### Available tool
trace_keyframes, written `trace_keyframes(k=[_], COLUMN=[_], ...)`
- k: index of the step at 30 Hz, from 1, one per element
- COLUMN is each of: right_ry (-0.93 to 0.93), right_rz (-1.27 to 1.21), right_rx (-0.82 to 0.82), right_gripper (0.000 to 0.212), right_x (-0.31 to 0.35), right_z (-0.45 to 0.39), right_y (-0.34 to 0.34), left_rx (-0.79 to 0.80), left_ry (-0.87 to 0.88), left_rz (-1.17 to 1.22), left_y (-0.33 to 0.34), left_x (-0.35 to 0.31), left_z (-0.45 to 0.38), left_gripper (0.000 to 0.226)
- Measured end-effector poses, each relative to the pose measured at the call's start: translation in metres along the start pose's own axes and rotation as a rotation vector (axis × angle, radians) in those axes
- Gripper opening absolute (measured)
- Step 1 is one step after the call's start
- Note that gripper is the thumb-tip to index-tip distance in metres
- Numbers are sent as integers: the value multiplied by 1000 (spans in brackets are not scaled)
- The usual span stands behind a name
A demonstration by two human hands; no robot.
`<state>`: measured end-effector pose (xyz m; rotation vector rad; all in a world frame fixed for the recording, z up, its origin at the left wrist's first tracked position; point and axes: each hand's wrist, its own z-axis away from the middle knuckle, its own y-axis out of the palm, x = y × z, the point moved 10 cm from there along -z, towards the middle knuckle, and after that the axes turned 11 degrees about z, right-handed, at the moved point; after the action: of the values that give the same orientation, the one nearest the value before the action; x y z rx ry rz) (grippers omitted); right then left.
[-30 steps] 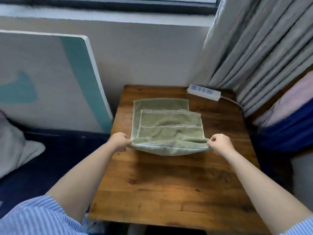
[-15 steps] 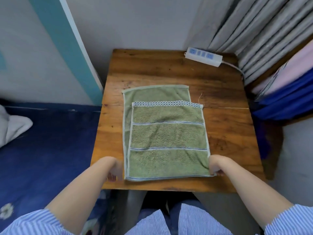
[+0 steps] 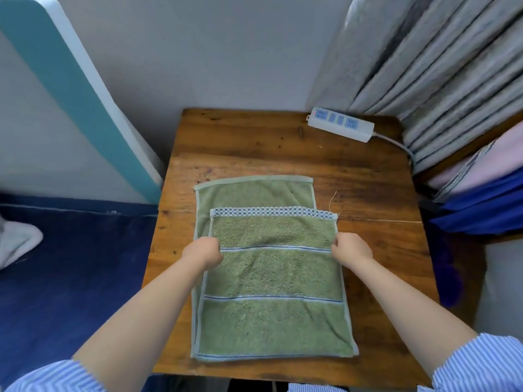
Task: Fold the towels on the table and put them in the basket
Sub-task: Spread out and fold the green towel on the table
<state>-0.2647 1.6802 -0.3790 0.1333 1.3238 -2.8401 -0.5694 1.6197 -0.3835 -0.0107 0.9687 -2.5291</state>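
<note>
A single head-worn wide-angle camera looks forward and steeply down from above the near edge of a small wooden table (image 3: 254, 154). The left hand (image 3: 202, 251) and right hand (image 3: 351, 248) sit near frame centre, forearms entering from the bottom corners. Beyond the hands, wall and curtain (image 3: 424, 66) close the view; lines bow toward the edges. No second view is provided.

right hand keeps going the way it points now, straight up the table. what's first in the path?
The right hand, pinching the green towel at its right edge, would likely cross bare wooden table first, then near the white power strip at the far edge. Depth is unclear, so it may pass beside the strip.
</note>
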Motion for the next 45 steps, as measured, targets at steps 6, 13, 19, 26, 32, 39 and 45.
trace_keyframes(k=[6, 13, 19, 26, 32, 39, 45], right_ry=[-90, -59, -176, -475, -314, -267, -282], right_rz=[57, 129, -371, -565, -241, -5, 46], right_rx=[-219, -178, -48, 36, -162, -274, -185], right_gripper=[40, 33, 18, 22, 23, 25, 27], right_x=[19, 18, 20, 60, 80, 91, 97], right_z=[-37, -67, -60, -39, -94, -119, -123], right_y=[-32, -27, -59, -115, -121, -101, -85], left_rx=[-154, -206, 0, 282, -201, -355, -250], left_ry=[0, -26, 106, 88, 0, -31, -19], left_rz=[53, 9, 88, 611, 383, 103, 95], left_y=[-40, -43, -46, -88, -131, -121, -104], left_x=[-34, -37, -33, 5, 29, 22, 26], left_z=[-35, -70, -73, -48, -85, -106, -124], left_gripper=[35, 37, 20, 14, 15, 26, 28])
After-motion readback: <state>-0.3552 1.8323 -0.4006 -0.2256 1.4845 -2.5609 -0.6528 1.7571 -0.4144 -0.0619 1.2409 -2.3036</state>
